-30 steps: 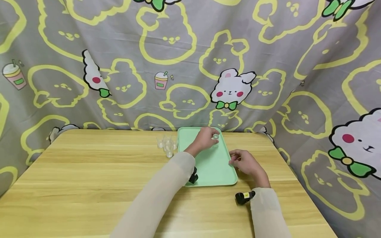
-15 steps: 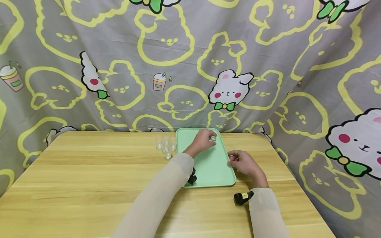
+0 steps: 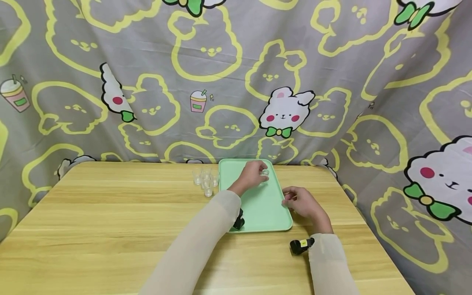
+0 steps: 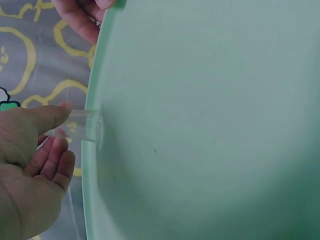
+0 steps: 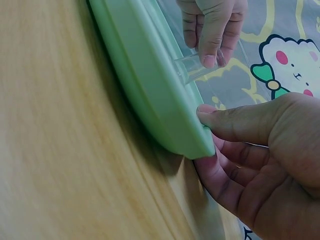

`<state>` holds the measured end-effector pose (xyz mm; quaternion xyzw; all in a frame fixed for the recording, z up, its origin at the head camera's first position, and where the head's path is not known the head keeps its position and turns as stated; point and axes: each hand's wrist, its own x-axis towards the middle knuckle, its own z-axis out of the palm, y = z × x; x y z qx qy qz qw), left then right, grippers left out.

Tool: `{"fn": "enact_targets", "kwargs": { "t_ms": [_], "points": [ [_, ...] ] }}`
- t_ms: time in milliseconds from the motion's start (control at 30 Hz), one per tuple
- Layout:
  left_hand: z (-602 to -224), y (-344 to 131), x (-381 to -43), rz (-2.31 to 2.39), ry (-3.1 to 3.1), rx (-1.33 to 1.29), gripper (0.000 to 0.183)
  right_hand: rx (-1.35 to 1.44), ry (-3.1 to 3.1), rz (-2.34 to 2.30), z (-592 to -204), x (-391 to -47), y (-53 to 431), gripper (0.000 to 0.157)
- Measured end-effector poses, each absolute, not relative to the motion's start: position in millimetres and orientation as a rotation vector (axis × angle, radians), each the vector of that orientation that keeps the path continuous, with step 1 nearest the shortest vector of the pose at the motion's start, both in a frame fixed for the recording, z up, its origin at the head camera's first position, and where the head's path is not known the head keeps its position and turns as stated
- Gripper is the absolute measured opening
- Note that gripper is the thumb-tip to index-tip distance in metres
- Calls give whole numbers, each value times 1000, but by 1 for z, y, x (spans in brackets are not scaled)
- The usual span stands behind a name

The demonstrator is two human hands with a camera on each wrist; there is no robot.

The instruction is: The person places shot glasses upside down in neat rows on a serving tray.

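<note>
My left hand [image 3: 254, 174] reaches over the far right part of a pale green tray [image 3: 254, 213]. Its thumb and fingers pinch a small clear glass [image 4: 80, 125] near the top, and the base stands at the tray surface just inside the rim. My right hand [image 3: 304, 203] grips the tray's right edge; in the right wrist view the thumb [image 5: 235, 122] lies on the rim and the fingers curl beneath it. Several more small clear glasses [image 3: 208, 191] stand in a close cluster on the table, left of the tray.
The wooden table [image 3: 110, 229] carries everything. A patterned grey curtain [image 3: 228, 82] hangs right behind its far edge and along the right side. Black wrist cameras [image 3: 300, 246] sit at both cuffs, the left one low over the tray.
My left hand and the glass have come very slightly nearer and lower over the tray. The right hand keeps its hold on the tray's edge, and the clustered glasses stay put.
</note>
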<state>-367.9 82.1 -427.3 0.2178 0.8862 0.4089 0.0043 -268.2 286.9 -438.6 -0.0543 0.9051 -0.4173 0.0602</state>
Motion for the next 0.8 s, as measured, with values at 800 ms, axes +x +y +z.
{"fn": "enact_targets", "kwargs": {
  "t_ms": [800],
  "points": [
    [-387, 59, -362, 1118, 2853, 848, 44, -158, 2735, -1275, -441, -268, 287, 36]
  ]
}}
